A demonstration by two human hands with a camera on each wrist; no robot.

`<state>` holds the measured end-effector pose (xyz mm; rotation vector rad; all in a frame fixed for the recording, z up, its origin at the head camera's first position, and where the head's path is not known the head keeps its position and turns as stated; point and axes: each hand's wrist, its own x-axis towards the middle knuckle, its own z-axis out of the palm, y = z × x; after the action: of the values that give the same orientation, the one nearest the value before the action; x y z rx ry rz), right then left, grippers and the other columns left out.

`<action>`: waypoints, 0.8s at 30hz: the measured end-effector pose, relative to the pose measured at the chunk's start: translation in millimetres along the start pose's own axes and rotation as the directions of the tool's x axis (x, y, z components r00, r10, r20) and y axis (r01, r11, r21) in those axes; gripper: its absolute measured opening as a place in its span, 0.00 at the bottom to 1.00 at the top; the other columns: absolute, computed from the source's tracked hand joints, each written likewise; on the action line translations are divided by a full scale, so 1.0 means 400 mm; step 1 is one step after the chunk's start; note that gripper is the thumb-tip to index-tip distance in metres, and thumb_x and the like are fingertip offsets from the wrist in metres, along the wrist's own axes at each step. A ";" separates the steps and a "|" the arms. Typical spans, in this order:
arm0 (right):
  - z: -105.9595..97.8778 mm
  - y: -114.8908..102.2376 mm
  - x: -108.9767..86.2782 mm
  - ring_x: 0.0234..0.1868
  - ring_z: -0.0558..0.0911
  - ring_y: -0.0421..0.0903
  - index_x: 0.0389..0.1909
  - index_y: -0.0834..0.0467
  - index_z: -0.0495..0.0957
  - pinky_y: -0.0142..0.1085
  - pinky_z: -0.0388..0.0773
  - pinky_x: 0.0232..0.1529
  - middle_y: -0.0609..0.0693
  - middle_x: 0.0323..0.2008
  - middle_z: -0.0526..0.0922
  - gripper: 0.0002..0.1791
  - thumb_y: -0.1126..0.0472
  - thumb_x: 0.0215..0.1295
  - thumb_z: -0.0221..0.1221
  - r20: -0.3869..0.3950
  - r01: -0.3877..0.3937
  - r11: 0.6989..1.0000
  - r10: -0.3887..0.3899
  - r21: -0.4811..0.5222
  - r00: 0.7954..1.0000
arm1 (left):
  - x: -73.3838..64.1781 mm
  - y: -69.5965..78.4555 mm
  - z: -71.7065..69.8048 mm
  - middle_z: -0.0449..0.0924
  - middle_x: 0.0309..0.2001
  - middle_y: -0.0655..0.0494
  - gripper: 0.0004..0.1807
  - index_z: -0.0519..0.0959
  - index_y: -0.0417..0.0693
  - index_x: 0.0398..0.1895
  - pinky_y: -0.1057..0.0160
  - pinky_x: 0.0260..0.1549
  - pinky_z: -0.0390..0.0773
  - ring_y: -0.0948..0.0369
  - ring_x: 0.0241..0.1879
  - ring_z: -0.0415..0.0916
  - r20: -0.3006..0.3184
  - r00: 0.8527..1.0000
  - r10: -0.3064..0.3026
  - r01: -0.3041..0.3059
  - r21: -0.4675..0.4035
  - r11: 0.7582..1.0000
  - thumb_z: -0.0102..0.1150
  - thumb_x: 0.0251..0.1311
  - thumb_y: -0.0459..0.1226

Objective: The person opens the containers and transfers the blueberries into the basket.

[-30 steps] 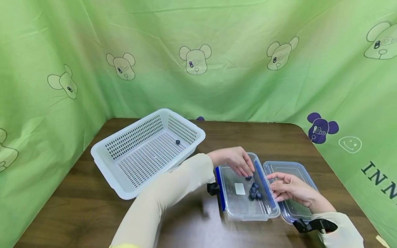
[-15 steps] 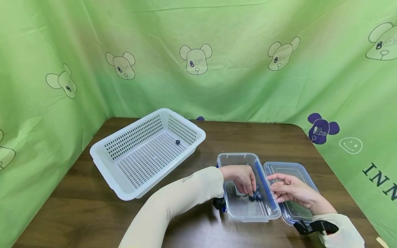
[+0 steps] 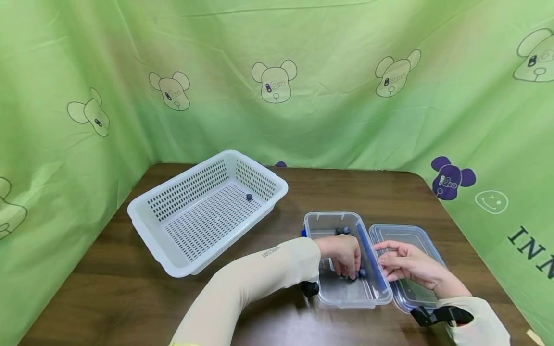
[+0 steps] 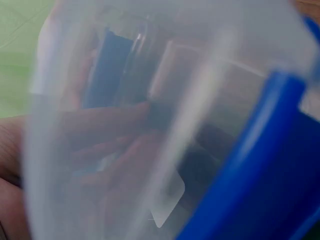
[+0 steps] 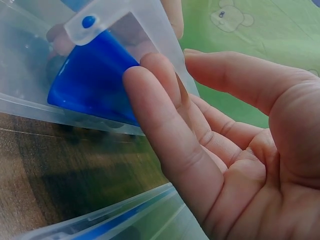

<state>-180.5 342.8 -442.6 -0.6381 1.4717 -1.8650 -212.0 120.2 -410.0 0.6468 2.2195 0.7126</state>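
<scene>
My left hand (image 3: 346, 254) reaches down inside a clear plastic food container (image 3: 342, 305), fingers bent towards several blueberries (image 3: 362, 273); I cannot tell whether they pinch one. A few more blueberries (image 3: 343, 230) lie at the container's far end. The left wrist view looks through the cloudy wall at the hand, past a blue latch (image 4: 260, 135). My right hand (image 3: 409, 266) stays at the container's right side with loose fingers. In the right wrist view its fingertips are right at the blue side latch (image 5: 95, 80), with the thumb by the container's edge.
A white perforated basket (image 3: 186, 272) stands on the left of the brown wooden table (image 3: 108, 288), with one blueberry (image 3: 248, 197) on its floor. The container's clear lid (image 3: 400, 231) lies to the right, partly under my right hand. Green printed cloth (image 3: 329, 134) hangs behind.
My left hand has moved from above the container's far half down into it and nearer to me, uncovering blueberries at the far end. The right hand has hardly moved.
</scene>
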 end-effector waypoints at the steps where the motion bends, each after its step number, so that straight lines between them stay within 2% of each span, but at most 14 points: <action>1: 0.000 -0.001 0.001 0.40 0.86 0.42 0.59 0.52 0.75 0.34 0.86 0.43 0.50 0.40 0.86 0.24 0.77 0.75 0.41 0.001 0.002 1.000 -0.002 0.001 1.000 | -0.001 0.002 0.001 0.82 0.17 0.50 0.10 0.81 0.41 0.21 0.67 0.18 0.84 0.59 0.19 0.82 -0.004 1.000 -0.002 0.002 0.010 1.000 0.72 0.50 0.23; 7: 0.001 -0.005 0.002 0.40 0.86 0.42 0.59 0.52 0.75 0.35 0.86 0.43 0.50 0.41 0.87 0.24 0.77 0.75 0.41 0.003 0.004 1.000 -0.004 0.000 1.000 | -0.001 -0.001 -0.002 0.84 0.20 0.48 0.09 0.81 0.40 0.21 0.68 0.19 0.84 0.58 0.21 0.83 0.009 1.000 0.011 -0.011 0.003 1.000 0.71 0.52 0.23; 13: 0.004 -0.007 -0.001 0.40 0.86 0.43 0.59 0.52 0.75 0.36 0.86 0.43 0.50 0.41 0.87 0.23 0.76 0.75 0.42 -0.003 -0.003 1.000 0.003 -0.006 1.000 | -0.003 -0.011 -0.034 0.83 0.21 0.44 0.04 0.82 0.32 0.26 0.67 0.21 0.84 0.59 0.19 0.80 0.079 0.993 0.092 -0.081 -0.135 0.988 0.67 0.54 0.20; 17: 0.004 -0.007 -0.003 0.40 0.86 0.43 0.59 0.52 0.75 0.36 0.86 0.43 0.51 0.41 0.87 0.23 0.76 0.75 0.41 -0.002 -0.004 1.000 0.004 0.000 1.000 | -0.012 -0.005 -0.061 0.83 0.23 0.42 0.03 0.82 0.30 0.28 0.66 0.24 0.86 0.57 0.21 0.81 0.103 0.989 0.110 -0.085 -0.215 0.973 0.66 0.56 0.20; 22: 0.007 -0.009 -0.005 0.41 0.86 0.44 0.59 0.52 0.75 0.36 0.86 0.44 0.51 0.41 0.87 0.24 0.76 0.75 0.41 0.003 -0.006 1.000 0.006 0.011 1.000 | -0.025 0.001 -0.092 0.82 0.22 0.43 0.02 0.81 0.29 0.30 0.64 0.29 0.87 0.57 0.22 0.81 0.118 0.983 0.138 -0.098 -0.295 0.950 0.65 0.57 0.20; 24: 0.008 -0.009 -0.005 0.40 0.86 0.43 0.59 0.52 0.75 0.36 0.86 0.44 0.51 0.40 0.87 0.24 0.76 0.75 0.41 -0.006 -0.008 1.000 0.008 0.005 1.000 | -0.033 -0.001 -0.107 0.82 0.22 0.45 0.02 0.81 0.28 0.32 0.63 0.31 0.87 0.59 0.22 0.81 0.101 0.983 0.151 -0.111 -0.322 0.940 0.65 0.57 0.20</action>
<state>-177.6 342.6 -438.4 -0.6242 1.4708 -1.8656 -235.9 98.9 -378.5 0.6606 1.9049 1.0415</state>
